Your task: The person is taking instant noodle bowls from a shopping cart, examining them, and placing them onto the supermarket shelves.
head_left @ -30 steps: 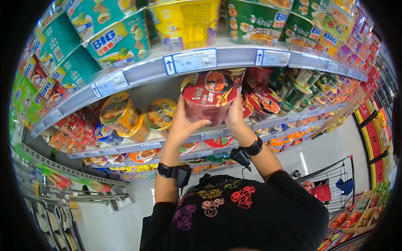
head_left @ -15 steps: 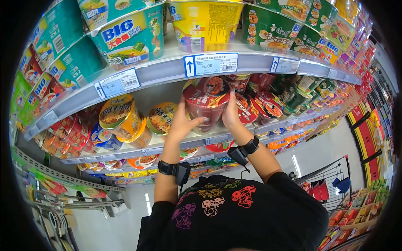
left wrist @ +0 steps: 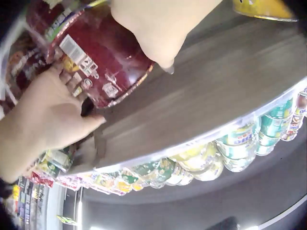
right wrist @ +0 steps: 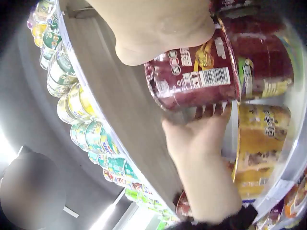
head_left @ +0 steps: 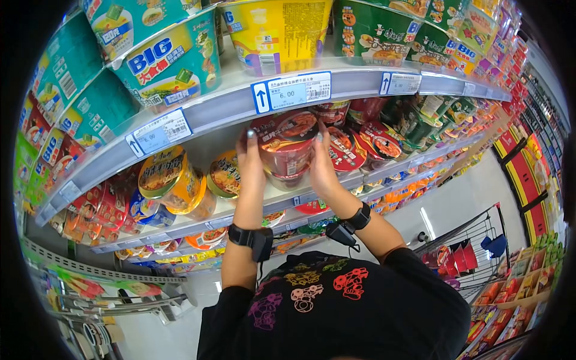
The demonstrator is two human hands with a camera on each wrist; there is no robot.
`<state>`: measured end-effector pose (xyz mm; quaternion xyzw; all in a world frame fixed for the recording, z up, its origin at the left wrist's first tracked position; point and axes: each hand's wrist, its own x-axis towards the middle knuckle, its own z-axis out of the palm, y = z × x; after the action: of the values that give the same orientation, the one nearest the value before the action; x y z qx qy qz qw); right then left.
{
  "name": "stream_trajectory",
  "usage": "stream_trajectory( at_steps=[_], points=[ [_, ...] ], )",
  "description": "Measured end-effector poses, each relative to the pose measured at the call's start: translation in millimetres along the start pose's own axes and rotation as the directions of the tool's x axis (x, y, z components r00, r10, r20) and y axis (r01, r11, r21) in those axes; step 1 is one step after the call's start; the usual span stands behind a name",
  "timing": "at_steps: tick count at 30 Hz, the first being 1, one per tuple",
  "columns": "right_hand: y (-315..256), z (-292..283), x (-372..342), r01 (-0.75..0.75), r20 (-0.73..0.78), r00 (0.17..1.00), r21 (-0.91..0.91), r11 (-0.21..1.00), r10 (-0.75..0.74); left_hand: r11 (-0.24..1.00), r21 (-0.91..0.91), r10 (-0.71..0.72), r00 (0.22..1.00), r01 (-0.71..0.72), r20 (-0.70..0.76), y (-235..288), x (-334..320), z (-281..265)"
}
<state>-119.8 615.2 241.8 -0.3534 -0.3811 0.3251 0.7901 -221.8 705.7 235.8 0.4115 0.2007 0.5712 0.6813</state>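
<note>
Item one: a dark red noodle tub (head_left: 288, 157), lid up, on the middle shelf (head_left: 279, 205). We find it set on a second red tub (right wrist: 264, 72) with a similar dark red wall, apparently stacked like with like.

Item two: the left hand (head_left: 251, 167), along the tub's left side; its fingers lie extended against the wall, and its thumb points up just beside the lid. We see no curl around the tub.

Item three: the right hand (head_left: 324, 171), its match on the other side, fingers likewise outstretched and touching the wall, thumb just beside the rim. We judge that two hands steady the tub between them because its wall is broad and smooth, and that they keep to its sides because the upper shelf (head_left: 222, 105) overhangs closely.

Item four: orange-yellow tubs (head_left: 225, 172) to the left, and tubs with red lids (head_left: 347, 150) to the right, each kind apparently grouped for shoppers to find.

Item five: teal tubs (head_left: 171, 66) above, near a price label (head_left: 297, 91) fixed on the shelf edge, we suppose, to face passers-by.
</note>
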Motion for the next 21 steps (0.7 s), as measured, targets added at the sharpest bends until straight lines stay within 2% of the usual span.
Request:
stream_trajectory(
  at_steps=[1, 4, 5, 6, 7, 10, 12, 13, 14, 15, 16, 18, 20, 21],
  points=[
    [-2.2, 0.2, 2.5, 0.023, 0.016, 1.000, 0.023, 0.999, -0.024, 0.999, 0.010, -0.034, 0.999, 0.034, 0.012, 12.6, -9.9, 3.6],
    [9.8, -19.9, 19.1, -0.001, 0.037, 0.999, 0.042, 0.999, 0.000, 0.995, -0.103, 0.009, 0.997, -0.017, -0.079, 9.6, -30.4, 17.7],
    [17.0, -23.9, 21.7, -0.032, 0.066, 0.997, 0.062, 0.998, 0.028, 0.997, -0.071, 0.014, 0.999, -0.011, 0.041, -4.2, -31.1, 9.2],
    [26.7, -29.6, 22.2, -0.063, 0.094, 0.994, 0.081, 0.995, 0.056, 0.998, -0.056, 0.026, 0.998, -0.023, 0.058, -10.3, -32.5, 9.3],
    [35.1, -32.9, 21.5, -0.059, 0.068, 0.996, -0.028, 0.998, 0.061, 0.999, -0.040, 0.038, 0.996, -0.035, 0.076, -15.8, -35.1, 12.5],
    [28.2, -25.6, 7.1, -0.031, -0.022, 0.999, -0.115, 0.993, 0.029, 0.997, -0.071, 0.023, 0.987, -0.012, 0.156, -14.1, -32.8, 14.0],
    [19.6, -19.3, 3.0, -0.001, 0.008, 1.000, -0.083, 0.997, 0.001, 0.995, -0.088, 0.052, 0.981, -0.036, 0.189, -15.9, -28.2, 12.8],
    [16.5, -19.7, -0.2, 0.019, 0.012, 1.000, -0.069, 0.997, -0.019, 0.997, -0.079, 0.007, 0.985, 0.007, 0.175, -23.7, -21.5, 4.6],
    [16.9, -24.8, -4.9, 0.088, -0.005, 0.996, -0.144, 0.986, -0.090, 0.978, 0.163, 0.114, 0.987, -0.131, 0.112, -30.1, -26.9, 2.3],
    [19.2, -32.7, -8.6, 0.161, -0.013, 0.986, -0.225, 0.961, -0.168, 0.884, 0.391, 0.243, 0.966, -0.256, 0.084, -22.7, -40.2, 6.4],
    [18.8, -38.1, -12.1, 0.229, -0.013, 0.970, -0.308, 0.923, -0.245, 0.725, 0.591, 0.379, 0.921, -0.354, 0.088, -14.0, -52.6, 9.4],
    [2.1, -43.3, -28.7, 0.262, -0.009, 0.962, -0.258, 0.930, -0.274, 0.452, 0.660, 0.585, 0.758, -0.600, 0.288, 3.7, -74.3, 11.2],
    [-9.2, -50.1, -51.9, 0.261, -0.058, 0.958, -0.235, 0.936, -0.282, 0.402, 0.599, 0.580, 0.699, -0.693, 0.420, -22.8, -94.2, -6.9],
    [-14.5, -53.7, -63.2, 0.245, -0.145, 0.952, -0.170, 0.954, -0.270, 0.439, 0.562, 0.521, 0.709, -0.701, 0.476, -30.8, -107.2, -9.3]
  ],
)
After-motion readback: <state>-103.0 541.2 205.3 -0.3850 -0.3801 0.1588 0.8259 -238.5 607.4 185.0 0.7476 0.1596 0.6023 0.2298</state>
